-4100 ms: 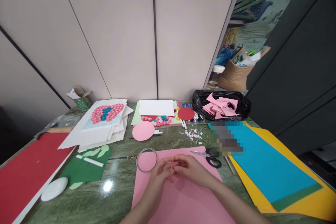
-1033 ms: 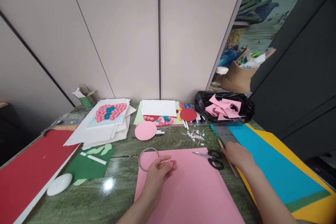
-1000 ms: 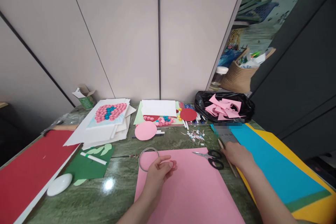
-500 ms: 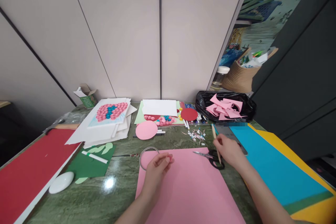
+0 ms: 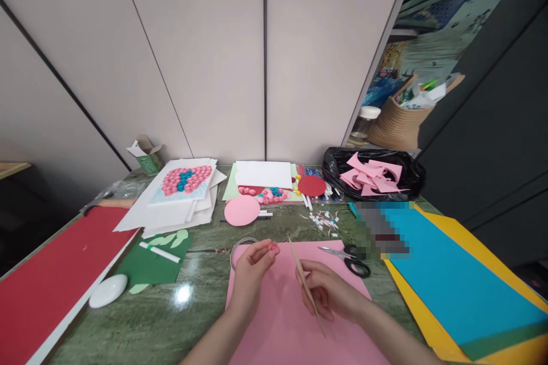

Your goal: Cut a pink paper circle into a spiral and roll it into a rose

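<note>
Between the fingertips of my left hand (image 5: 249, 275) is a small rolled pink paper flower (image 5: 274, 247). My right hand (image 5: 327, 288) is closed around a thin, pale wooden stick (image 5: 305, 282), its tip pointing up toward the flower but apart from it. Both hands are over a large pink paper sheet (image 5: 278, 331). Black-handled scissors (image 5: 349, 256) lie across the sheet's far right corner. A metal ring (image 5: 234, 254) rests at its far left corner, partly hidden by my left hand.
Left are a red board (image 5: 55, 262), a white oval object (image 5: 108, 291) and green paper (image 5: 166, 265) with a marker (image 5: 160, 252). Behind lie a pink paper circle (image 5: 242, 211), paper scraps (image 5: 323, 222) and a black bag (image 5: 415, 177) of pink offcuts. Blue paper (image 5: 462, 279) lies right.
My right hand has come left and nearer from beside the scissors, bringing the stick close to my left hand. The left hand keeps the flower, its face now more visible.
</note>
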Tool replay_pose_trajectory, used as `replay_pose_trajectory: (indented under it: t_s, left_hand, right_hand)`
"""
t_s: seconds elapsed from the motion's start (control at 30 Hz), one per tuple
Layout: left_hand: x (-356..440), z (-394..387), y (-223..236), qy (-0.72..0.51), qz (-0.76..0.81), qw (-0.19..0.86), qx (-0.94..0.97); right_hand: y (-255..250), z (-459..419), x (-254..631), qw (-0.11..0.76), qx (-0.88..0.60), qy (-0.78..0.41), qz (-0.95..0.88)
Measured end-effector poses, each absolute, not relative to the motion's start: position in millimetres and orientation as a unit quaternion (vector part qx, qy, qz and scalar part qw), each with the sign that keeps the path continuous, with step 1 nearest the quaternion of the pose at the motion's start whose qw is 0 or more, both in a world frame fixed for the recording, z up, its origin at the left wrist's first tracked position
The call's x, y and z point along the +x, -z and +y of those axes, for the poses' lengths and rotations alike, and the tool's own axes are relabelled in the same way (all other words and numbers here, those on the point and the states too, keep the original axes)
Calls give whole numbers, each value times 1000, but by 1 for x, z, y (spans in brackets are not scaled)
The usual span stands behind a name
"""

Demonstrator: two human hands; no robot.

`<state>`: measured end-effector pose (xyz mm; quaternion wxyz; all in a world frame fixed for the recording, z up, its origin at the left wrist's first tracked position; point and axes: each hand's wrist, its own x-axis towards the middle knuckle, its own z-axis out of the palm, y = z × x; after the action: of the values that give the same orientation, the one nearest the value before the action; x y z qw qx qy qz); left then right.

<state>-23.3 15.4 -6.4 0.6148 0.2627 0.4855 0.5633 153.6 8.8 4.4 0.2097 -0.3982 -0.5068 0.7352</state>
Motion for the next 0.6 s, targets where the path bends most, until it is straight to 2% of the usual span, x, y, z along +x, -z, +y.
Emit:
replay_pose_trajectory:
  t_s: [0.13, 0.6]
  left_hand:
    - [-25, 16, 11, -570, 476, 608, 281]
    - [-22, 12, 2, -546, 497, 585, 337]
  right_hand:
    - [-1, 5, 149, 217, -416, -725, -504]
    - [-3, -2, 146, 155, -426, -697, -555]
